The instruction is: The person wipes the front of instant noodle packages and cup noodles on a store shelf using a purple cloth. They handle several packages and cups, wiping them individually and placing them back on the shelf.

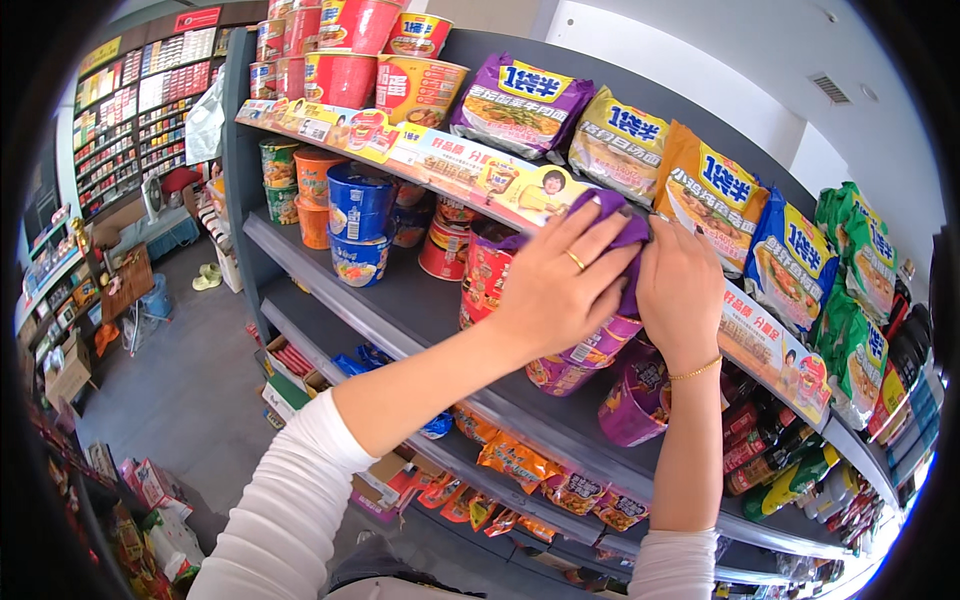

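Observation:
My left hand [562,281], with a ring on one finger, presses a bunched purple cloth [632,232] against the printed strip [450,169] along the upper shelf's front edge. Right beside it, my right hand [681,281] has its fingers bent over the same edge, touching the cloth's right side. Its thumb is hidden, so I cannot tell whether it grips the cloth or the strip. Above the hands stand bagged instant noodles, among them a tan bag [619,142] and an orange bag [709,195]. Beneath them are purple noodle tubs [634,401] and a red tub [484,274].
Stacked noodle cups [341,79] fill the upper shelf's left end. Blue cups [360,225] stand one level down, with snack packets [517,461] lower still. Bottles [780,480] crowd the right side. Grey floor [172,360] leads left to a wooden stool [126,281] and cartons.

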{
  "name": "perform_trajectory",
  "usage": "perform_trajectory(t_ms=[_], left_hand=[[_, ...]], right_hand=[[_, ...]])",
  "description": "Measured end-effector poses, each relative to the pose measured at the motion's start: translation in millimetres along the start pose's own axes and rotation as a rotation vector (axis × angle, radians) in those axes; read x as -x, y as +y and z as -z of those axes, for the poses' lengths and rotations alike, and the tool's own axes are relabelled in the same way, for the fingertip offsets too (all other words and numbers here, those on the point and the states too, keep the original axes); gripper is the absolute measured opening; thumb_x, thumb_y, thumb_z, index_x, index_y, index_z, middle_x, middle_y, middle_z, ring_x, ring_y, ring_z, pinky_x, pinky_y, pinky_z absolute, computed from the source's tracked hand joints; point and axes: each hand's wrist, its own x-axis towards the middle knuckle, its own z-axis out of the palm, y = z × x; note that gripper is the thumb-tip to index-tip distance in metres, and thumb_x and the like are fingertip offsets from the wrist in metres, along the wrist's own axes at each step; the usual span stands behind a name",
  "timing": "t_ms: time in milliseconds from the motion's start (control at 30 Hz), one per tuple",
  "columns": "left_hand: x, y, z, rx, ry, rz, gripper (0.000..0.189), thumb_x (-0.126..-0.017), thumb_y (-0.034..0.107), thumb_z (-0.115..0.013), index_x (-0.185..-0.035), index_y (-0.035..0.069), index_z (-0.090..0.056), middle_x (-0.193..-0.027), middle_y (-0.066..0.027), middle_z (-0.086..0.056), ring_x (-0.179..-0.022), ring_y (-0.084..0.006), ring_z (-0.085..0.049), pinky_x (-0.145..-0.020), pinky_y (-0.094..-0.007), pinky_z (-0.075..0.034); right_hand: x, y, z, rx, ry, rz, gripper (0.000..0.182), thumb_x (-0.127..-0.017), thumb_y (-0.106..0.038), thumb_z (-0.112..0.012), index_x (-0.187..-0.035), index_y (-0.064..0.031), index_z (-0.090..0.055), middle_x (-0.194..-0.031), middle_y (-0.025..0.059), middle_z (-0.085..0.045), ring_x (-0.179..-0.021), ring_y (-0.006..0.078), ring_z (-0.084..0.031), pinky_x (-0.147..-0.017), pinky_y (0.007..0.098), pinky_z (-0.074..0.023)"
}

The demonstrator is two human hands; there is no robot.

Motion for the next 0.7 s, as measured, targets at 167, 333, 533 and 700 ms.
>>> perform_trajectory(t_ms=[167,333,533,700], left_hand=[[12.8,-20.7,11.6,-0.053,-0.031,-0.089,0.040,-0.073,0.012,-0.069,-0.113,0.015,-0.065,-0.128,-0.0077,-0.055,-0.117,-0.0330,-0.052,-0.097,-0.0455,-0.044],[25.4,-52.3,29.2,-0.114,-0.056,-0.134,0.046,-0.071,0.008,-0.067,-0.116,0.015,-0.064,-0.129,-0.0103,-0.054,-0.120,-0.0348,-0.050,-0.096,-0.0455,-0.044],[42.2,-124.8,74.8,-0.252,0.007,-0.074,0.047,-0.071,0.004,-0.059,-0.117,0.013,-0.064,-0.122,-0.0147,-0.058,-0.113,-0.0389,-0.054,-0.097,-0.0458,-0.045],[44.7,-189.7,107.4,-0.266,0.035,-0.034,0.041,-0.076,0.002,-0.053,-0.115,0.007,-0.064,-0.121,-0.0171,-0.059,-0.113,-0.0406,-0.054,-0.097,-0.0445,-0.044]], right_hand=[[1.7,-6.3,-5.4,0.017,0.036,0.040,0.027,-0.088,-0.011,-0.049,-0.108,0.0016,-0.062,-0.104,0.0182,-0.066,-0.104,0.0318,-0.060,-0.096,0.0429,-0.0428],[6.0,-5.9,-1.2,0.188,0.026,0.062,0.038,-0.089,-0.018,-0.053,-0.126,-0.0081,-0.057,-0.128,0.0141,-0.057,-0.125,0.0292,-0.048,-0.105,0.0476,-0.0349],[5.0,-18.7,1.6,0.275,0.042,0.027,0.050,-0.086,-0.022,-0.059,-0.135,-0.0155,-0.050,-0.146,0.0106,-0.040,-0.136,0.0314,-0.035,-0.109,0.0550,-0.0255],[16.2,-22.2,-6.2,0.295,0.134,-0.028,0.050,-0.084,-0.018,-0.059,-0.132,-0.0091,-0.051,-0.145,0.0119,-0.041,-0.136,0.0315,-0.036,-0.111,0.0555,-0.0205]])
